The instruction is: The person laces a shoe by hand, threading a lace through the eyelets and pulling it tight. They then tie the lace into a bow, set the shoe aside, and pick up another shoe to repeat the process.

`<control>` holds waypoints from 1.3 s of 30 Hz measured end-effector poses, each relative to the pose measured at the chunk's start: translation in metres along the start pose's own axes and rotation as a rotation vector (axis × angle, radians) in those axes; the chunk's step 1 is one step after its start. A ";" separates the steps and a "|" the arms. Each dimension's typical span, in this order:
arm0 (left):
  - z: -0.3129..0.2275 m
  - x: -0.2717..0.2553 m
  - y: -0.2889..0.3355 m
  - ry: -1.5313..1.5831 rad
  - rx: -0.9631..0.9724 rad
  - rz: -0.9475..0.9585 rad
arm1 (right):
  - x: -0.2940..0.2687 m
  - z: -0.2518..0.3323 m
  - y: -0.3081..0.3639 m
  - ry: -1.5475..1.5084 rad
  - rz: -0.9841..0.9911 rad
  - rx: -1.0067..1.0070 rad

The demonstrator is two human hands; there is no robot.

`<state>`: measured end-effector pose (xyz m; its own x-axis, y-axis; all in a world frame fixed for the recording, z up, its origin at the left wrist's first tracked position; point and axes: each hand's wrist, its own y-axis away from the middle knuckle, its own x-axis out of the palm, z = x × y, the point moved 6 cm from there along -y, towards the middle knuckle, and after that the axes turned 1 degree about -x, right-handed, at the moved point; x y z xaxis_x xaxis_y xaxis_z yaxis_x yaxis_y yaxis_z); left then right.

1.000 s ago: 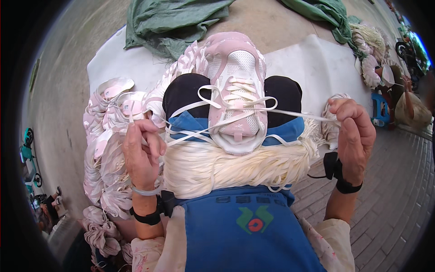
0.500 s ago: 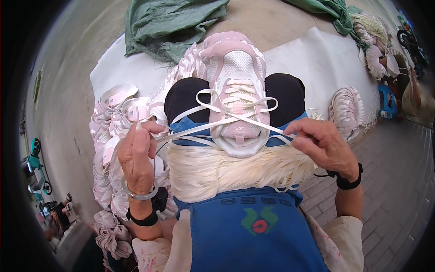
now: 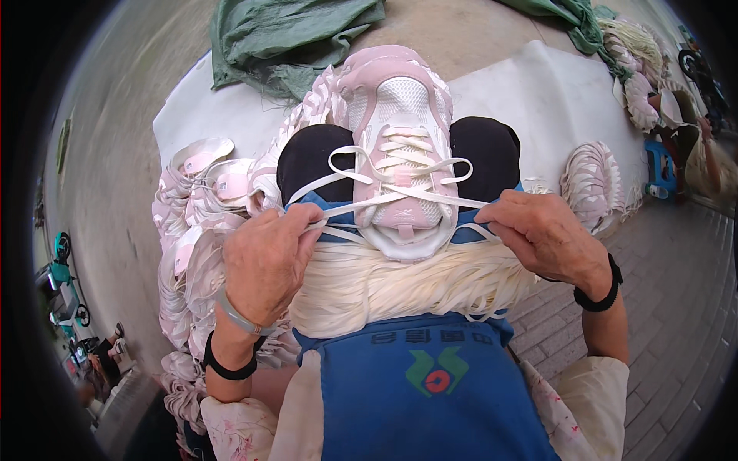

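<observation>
A pink and white shoe upper [image 3: 405, 154] lies between my black-covered knees, its tongue end toward me. Cream shoelace [image 3: 407, 165] criss-crosses its eyelets, with loops standing out at both sides. My left hand [image 3: 265, 257] is closed, pinching one lace end left of the tongue. On the other side my right hand [image 3: 542, 238] pinches the other lace end between thumb and fingers. Both ends stretch across the tongue and cross there. Over my lap, on a blue apron [image 3: 430, 384], rests a thick bundle of cream laces [image 3: 384, 284].
Stacked pink and white shoe uppers [image 3: 192, 246] crowd my left side; another stack [image 3: 590, 184] lies at the right on a white sheet [image 3: 530, 92]. Green sacking [image 3: 292, 42] lies ahead. A blue stool [image 3: 659, 169] and another person [image 3: 715, 161] are at far right.
My left hand has moved right and slightly down, closer to the shoe upper, and now grips the lace nearer the tongue. My right hand has shifted slightly up, its lace still pinched.
</observation>
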<state>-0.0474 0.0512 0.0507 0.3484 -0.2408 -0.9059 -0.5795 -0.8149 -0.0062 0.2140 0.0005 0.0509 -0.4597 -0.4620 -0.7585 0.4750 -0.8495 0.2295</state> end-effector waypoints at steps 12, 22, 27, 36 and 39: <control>0.008 0.021 0.005 0.417 -0.160 0.165 | 0.002 0.018 -0.014 0.190 -0.018 -0.038; 0.000 0.024 -0.009 0.474 -0.069 -0.058 | 0.023 0.030 -0.054 0.207 -0.309 -0.040; 0.003 0.043 -0.010 0.532 -0.220 0.136 | 0.021 0.035 -0.057 0.219 -0.343 -0.104; 0.005 0.042 -0.017 0.647 -0.239 0.066 | 0.029 0.047 -0.051 0.208 -0.246 -0.240; 0.003 0.042 -0.016 0.631 -0.254 0.099 | 0.034 0.046 -0.048 0.184 -0.264 -0.290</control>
<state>-0.0256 0.0557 0.0115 0.7098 -0.5189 -0.4764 -0.4673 -0.8529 0.2328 0.1408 0.0136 0.0419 -0.4650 -0.1629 -0.8702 0.5621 -0.8137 -0.1481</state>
